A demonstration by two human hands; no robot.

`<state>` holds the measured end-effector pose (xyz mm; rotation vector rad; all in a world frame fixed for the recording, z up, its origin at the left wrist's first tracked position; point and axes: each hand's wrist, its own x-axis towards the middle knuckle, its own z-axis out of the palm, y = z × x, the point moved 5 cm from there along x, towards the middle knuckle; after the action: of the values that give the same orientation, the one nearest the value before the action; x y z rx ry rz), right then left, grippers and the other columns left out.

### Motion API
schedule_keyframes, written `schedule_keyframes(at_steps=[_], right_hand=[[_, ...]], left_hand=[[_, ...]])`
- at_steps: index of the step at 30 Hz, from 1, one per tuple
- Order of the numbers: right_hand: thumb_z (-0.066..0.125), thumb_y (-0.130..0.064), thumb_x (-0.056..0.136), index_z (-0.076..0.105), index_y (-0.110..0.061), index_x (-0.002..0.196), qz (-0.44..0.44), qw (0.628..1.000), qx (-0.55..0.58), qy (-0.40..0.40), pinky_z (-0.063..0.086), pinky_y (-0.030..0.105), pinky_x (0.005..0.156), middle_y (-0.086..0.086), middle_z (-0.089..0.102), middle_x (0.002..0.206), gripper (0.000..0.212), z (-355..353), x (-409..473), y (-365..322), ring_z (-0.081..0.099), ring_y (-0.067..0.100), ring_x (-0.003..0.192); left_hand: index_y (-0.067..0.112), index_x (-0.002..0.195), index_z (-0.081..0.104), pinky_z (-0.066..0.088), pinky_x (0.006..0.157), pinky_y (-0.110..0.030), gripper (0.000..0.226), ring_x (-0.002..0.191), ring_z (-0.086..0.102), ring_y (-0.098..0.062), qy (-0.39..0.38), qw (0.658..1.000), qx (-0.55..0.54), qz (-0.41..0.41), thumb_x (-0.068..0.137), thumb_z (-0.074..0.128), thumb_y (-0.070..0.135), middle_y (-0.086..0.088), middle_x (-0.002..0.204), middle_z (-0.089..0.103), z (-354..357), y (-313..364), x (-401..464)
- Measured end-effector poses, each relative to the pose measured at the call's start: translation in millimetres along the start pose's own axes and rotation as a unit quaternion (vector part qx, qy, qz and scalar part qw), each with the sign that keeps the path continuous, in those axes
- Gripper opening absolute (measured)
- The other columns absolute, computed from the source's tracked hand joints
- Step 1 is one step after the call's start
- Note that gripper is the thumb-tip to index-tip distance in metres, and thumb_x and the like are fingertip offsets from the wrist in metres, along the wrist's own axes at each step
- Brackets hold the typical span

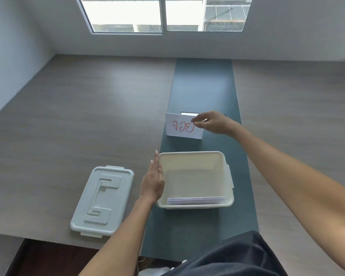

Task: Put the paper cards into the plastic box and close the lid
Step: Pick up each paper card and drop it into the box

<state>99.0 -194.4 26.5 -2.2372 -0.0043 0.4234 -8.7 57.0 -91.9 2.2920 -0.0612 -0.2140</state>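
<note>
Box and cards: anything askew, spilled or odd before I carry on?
Nothing stands out. The box sits upright on the dark strip, a few cards stacked against its near wall. The lid lies flat to its left. The left hand rests against the box; the right hand pinches a lettered card.

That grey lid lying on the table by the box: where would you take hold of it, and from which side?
Probably by its two long edges, from above. The lid lies flat, top up, left of the plastic box, and no handle stands clear of it, only a shallow raised pattern. Its rim overhangs slightly, so fingers can hook under. The left hand, resting against the box's left wall, is nearest.
</note>
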Motion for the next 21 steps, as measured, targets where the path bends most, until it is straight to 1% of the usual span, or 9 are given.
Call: schedule_keyframes(at_steps=[2,4,6,8,9,11,13,17,21], right_hand=[[0.061,-0.026,0.096,0.067,-0.020,0.127,0.004,1.000,0.004,0.012,0.048,0.036,0.104,-0.004,0.069,0.124,0.033,-5,18,1,0.062,0.012,0.112],[0.059,-0.025,0.096,0.063,-0.020,0.132,0.005,1.000,-0.025,0.015,0.044,0.035,0.108,-0.006,0.064,0.130,0.037,-7,36,3,0.057,0.012,0.120],[0.057,-0.027,0.096,0.059,-0.022,0.135,0.002,0.996,-0.086,0.035,0.036,0.031,0.111,-0.005,0.058,0.142,0.040,-10,50,11,0.051,0.016,0.133],[0.056,-0.025,0.096,0.057,-0.019,0.138,0.006,0.992,-0.121,0.045,0.030,0.029,0.113,0.000,0.049,0.150,0.043,-10,65,20,0.043,0.019,0.140],[0.056,-0.024,0.096,0.054,-0.018,0.140,0.011,0.990,-0.134,0.045,0.028,0.030,0.114,0.002,0.044,0.154,0.045,-8,72,24,0.040,0.021,0.142],[0.056,-0.026,0.096,0.048,-0.017,0.145,0.030,0.986,-0.155,0.048,0.025,0.038,0.120,0.005,0.032,0.160,0.051,-4,83,33,0.035,0.024,0.146],[0.055,-0.027,0.096,0.040,-0.016,0.150,0.047,0.982,-0.175,0.046,0.022,0.044,0.121,0.007,0.024,0.163,0.057,0,92,41,0.030,0.025,0.148],[0.053,-0.029,0.096,0.027,-0.015,0.155,0.072,0.974,-0.214,0.019,0.029,0.043,0.118,0.009,0.025,0.162,0.065,7,102,54,0.035,0.030,0.145],[0.047,-0.033,0.098,0.025,-0.024,0.155,0.082,0.951,-0.295,-0.037,0.036,0.049,0.112,0.009,0.034,0.157,0.062,22,107,63,0.042,0.039,0.137]], left_hand=[[0.042,0.155,0.002,0.029,0.117,-0.043,0.054,0.152,0.017,-0.014,0.001,1.000,0.003,0.001,0.106,0.022,0.031,0.013,0.164,0.018,1,-2,1],[0.044,0.155,0.001,0.030,0.117,-0.044,0.054,0.153,0.016,-0.013,0.003,1.000,0.004,0.001,0.106,0.021,0.032,0.015,0.164,0.016,1,0,3],[0.045,0.154,0.001,0.030,0.117,-0.044,0.054,0.153,0.016,-0.013,0.003,1.000,0.004,0.004,0.106,0.022,0.032,0.018,0.164,0.014,2,2,1],[0.044,0.155,0.002,0.031,0.114,-0.043,0.055,0.152,0.016,-0.013,0.004,1.000,0.008,0.004,0.106,0.023,0.028,0.018,0.164,0.013,1,2,2],[0.043,0.155,0.003,0.033,0.112,-0.042,0.056,0.152,0.018,-0.014,0.006,1.000,0.010,-0.001,0.106,0.023,0.026,0.017,0.164,0.014,1,1,2],[0.045,0.155,0.002,0.035,0.110,-0.043,0.057,0.151,0.024,-0.018,0.006,1.000,0.011,-0.009,0.106,0.024,0.025,0.014,0.165,0.017,1,-2,2],[0.046,0.155,0.002,0.036,0.110,-0.043,0.057,0.150,0.027,-0.019,0.006,1.000,0.007,-0.012,0.106,0.024,0.028,0.011,0.165,0.019,2,-3,2],[0.043,0.156,0.004,0.035,0.111,-0.040,0.057,0.151,0.024,-0.017,0.014,1.000,0.003,-0.005,0.106,0.025,0.026,0.013,0.163,0.022,1,0,2],[0.044,0.155,0.004,0.036,0.112,-0.039,0.056,0.150,0.025,-0.016,0.013,1.000,0.004,-0.004,0.106,0.025,0.025,0.016,0.163,0.022,1,-1,2]])
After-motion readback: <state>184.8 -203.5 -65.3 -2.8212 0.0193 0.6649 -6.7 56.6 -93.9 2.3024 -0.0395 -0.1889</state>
